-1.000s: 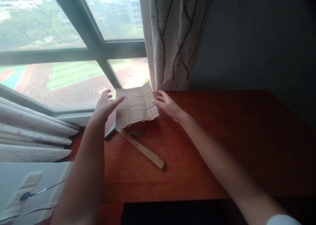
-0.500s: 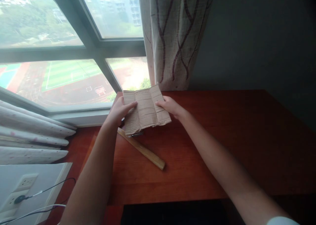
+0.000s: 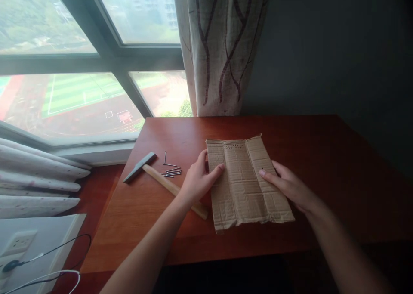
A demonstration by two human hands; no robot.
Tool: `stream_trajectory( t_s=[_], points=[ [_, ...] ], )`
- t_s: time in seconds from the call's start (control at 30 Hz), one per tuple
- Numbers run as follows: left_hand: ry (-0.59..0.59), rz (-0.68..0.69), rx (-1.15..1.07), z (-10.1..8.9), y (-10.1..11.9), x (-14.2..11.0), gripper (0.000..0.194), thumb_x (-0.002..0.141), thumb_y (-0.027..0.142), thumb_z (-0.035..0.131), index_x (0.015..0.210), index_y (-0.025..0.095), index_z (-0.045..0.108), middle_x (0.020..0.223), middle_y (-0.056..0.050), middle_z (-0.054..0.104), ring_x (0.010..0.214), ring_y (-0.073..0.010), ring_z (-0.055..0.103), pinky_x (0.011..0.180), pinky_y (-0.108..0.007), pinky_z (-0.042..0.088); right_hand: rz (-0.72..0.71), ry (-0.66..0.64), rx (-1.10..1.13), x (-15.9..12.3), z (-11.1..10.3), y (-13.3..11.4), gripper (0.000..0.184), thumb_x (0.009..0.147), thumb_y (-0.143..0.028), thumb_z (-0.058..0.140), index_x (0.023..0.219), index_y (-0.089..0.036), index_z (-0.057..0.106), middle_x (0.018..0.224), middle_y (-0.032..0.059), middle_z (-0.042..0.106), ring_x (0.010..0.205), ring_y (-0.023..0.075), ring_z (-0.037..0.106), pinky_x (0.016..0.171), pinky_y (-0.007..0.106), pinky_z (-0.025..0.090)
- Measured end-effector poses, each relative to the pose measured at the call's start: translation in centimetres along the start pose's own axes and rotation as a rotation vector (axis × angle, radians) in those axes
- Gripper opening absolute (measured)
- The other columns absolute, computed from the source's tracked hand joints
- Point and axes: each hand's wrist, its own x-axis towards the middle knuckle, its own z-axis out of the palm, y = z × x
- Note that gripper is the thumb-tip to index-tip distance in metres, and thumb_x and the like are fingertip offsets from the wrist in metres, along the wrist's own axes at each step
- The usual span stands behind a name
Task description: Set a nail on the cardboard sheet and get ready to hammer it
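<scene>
The left hand [image 3: 200, 177] and the right hand [image 3: 292, 186] grasped the cardboard [image 3: 247, 182] by its opposite sides, thumbs on top, over the surface [image 3: 129, 225] toward the near edge. The hammer [image 3: 161, 178] lay nearer the surface's left edge, its handle partly hidden by the left wrist; nails [image 3: 172, 172] lay just beside it.

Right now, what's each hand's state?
Left hand: closed on the cardboard at its left edge, thumb on top.
Right hand: closed on the cardboard's right side, thumb on top.
</scene>
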Motion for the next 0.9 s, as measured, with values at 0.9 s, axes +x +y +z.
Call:
stream_trajectory(
  t_s=[0.9],
  points=[
    [0.111,0.075,-0.493,0.6,-1.7,-0.7,0.055,0.092,0.048,0.068,0.138,0.021,0.052,0.129,-0.013,0.071,0.123,-0.0279,0.066,0.104,-0.039,0.051,-0.799,0.123,-0.814,-0.9,1.9,-4.1,0.034,0.102,-0.022,0.053,0.129,-0.031,0.071,0.133,0.0079,0.071,0.125,0.0302,0.065,0.107,0.054,0.055]
  ],
)
